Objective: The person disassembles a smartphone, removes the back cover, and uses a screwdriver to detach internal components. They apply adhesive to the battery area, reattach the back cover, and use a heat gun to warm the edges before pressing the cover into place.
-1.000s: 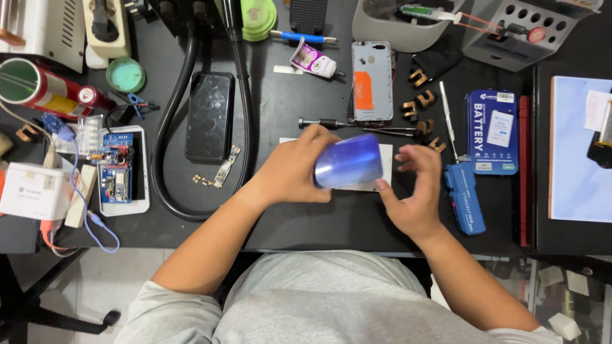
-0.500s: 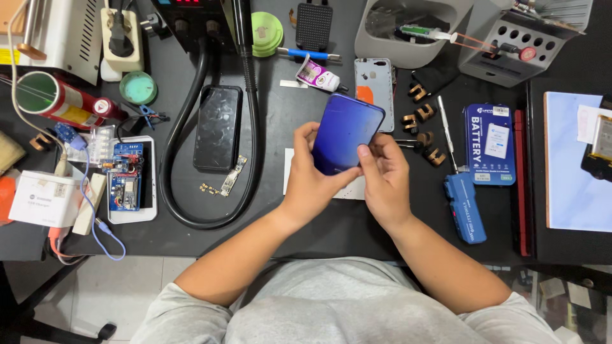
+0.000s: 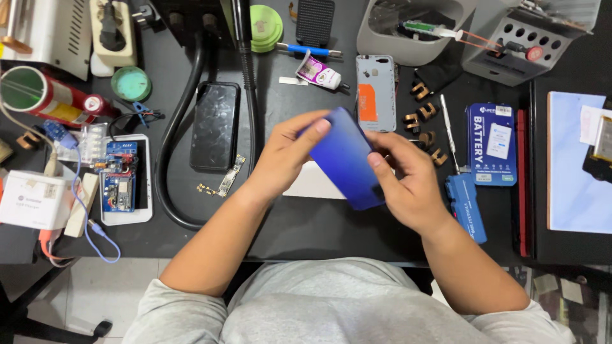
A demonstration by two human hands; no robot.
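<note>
A glossy blue phone back cover (image 3: pixel 347 159), flat with rounded corners and shading dark to bright, is tilted above the black surface (image 3: pixel 306 223). Left hand (image 3: pixel 287 156) and right hand (image 3: pixel 408 181) have their fingers clamped on its edges. Under the cover lies a white sheet (image 3: pixel 312 185); left of it a cracked black phone (image 3: pixel 215 125), behind it a grey phone frame (image 3: pixel 376 92), right of it a blue battery box (image 3: pixel 491 144).

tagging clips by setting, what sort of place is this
Most likely a phone repair bench. Both hands, left hand and right hand, hold a blue phone back; an opened phone and boxed battery lie nearby.
</note>
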